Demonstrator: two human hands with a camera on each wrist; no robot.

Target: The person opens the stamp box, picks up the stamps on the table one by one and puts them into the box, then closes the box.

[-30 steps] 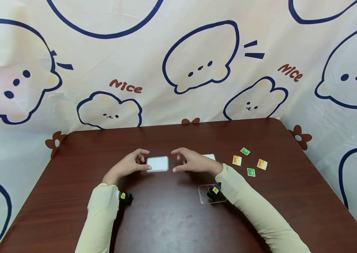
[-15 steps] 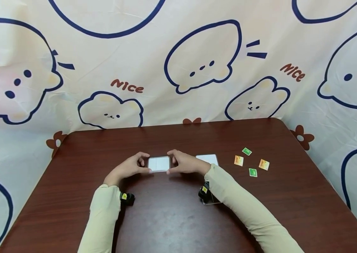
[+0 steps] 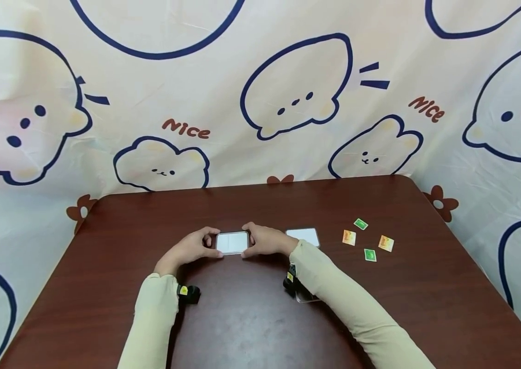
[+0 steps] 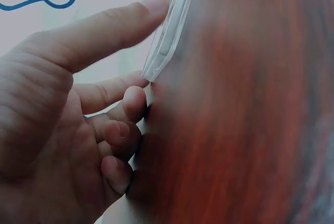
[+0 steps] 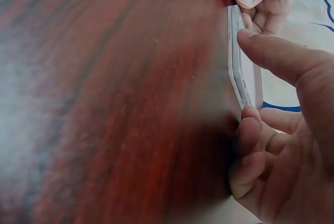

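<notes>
A clear, flat plastic case (image 3: 232, 243) with white contents lies on the table between both hands. My left hand (image 3: 190, 248) grips its left end, thumb on the near corner and forefinger on the far one. At the opposite end my right hand (image 3: 265, 241) does likewise. In the left wrist view the thumb presses along the case's transparent edge (image 4: 175, 31), with the other fingers bent beside it. The right wrist view has the case (image 5: 239, 59) standing out as a thin layered slab, its corner between thumb and forefinger.
Right of the right hand lies a second white rectangular piece (image 3: 305, 236), partly behind the wrist. A clear plastic tray or lid (image 3: 307, 298) shows under the right forearm. Small orange cards (image 3: 349, 237) and green cards (image 3: 369, 255) are spread on the brown table (image 3: 426, 307).
My right hand has moved left from beside the case and taken hold of its right end. The left hand has stayed at the left end. The case has hardly shifted.
</notes>
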